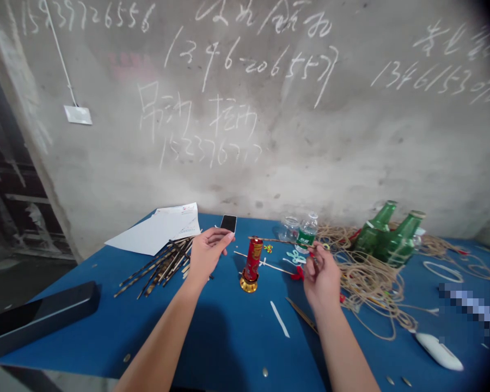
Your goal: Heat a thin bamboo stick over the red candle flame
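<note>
- Red cylinder on a gold base stands upright mid-table between your hands, on the blue table.
- Your left hand is empty, fingers loose and open, just short of a black phone.
- Your right hand has its fingers pinched on a small item, can't tell what, right beside a heap of twine.
- Striped sticks lie left of you, green glass bottles behind the twine.

Pixelated patch masks the bench at right. Item at right hand fingertips too small to identify. Print on white papers illegible. Dark case cut off by left edge.
</note>
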Demonstrator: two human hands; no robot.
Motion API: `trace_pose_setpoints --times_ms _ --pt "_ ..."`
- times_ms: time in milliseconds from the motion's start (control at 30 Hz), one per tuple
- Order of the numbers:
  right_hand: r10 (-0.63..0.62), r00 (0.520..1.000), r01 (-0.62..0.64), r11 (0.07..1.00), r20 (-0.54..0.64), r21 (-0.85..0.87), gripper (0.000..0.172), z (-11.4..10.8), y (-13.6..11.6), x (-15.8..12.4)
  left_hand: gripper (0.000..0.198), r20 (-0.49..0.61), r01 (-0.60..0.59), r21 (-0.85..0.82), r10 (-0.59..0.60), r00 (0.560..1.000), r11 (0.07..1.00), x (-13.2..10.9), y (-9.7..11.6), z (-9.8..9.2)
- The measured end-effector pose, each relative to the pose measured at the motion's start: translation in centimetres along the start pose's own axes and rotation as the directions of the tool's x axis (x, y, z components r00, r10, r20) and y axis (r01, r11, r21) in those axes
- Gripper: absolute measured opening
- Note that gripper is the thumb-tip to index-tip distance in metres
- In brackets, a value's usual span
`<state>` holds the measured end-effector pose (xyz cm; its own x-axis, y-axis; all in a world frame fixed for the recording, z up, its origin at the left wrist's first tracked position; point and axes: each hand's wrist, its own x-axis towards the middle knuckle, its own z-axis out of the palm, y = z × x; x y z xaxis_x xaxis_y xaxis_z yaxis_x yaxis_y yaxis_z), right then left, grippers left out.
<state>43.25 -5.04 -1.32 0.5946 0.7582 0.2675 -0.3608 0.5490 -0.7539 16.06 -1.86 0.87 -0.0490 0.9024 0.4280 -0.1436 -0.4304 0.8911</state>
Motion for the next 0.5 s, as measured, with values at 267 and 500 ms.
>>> trace_pose_setpoints --times_ms 267,500 --pt "0.043 0.998 -0.041 0.998 -0.035 0.038 0.029 0.36 -0.14 -0.23 0.036 0.015 0.002 0.014 -0.002 1.000 1.000 0.10 -0.26 -0.05" --pt "0.058 0.998 -0.057 0.998 -0.008 0.031 0.030 0.26 -0.07 -0.24 0.036 0.013 0.004 0.023 -0.005 1.000 1.000 0.11 -0.22 -0.06"
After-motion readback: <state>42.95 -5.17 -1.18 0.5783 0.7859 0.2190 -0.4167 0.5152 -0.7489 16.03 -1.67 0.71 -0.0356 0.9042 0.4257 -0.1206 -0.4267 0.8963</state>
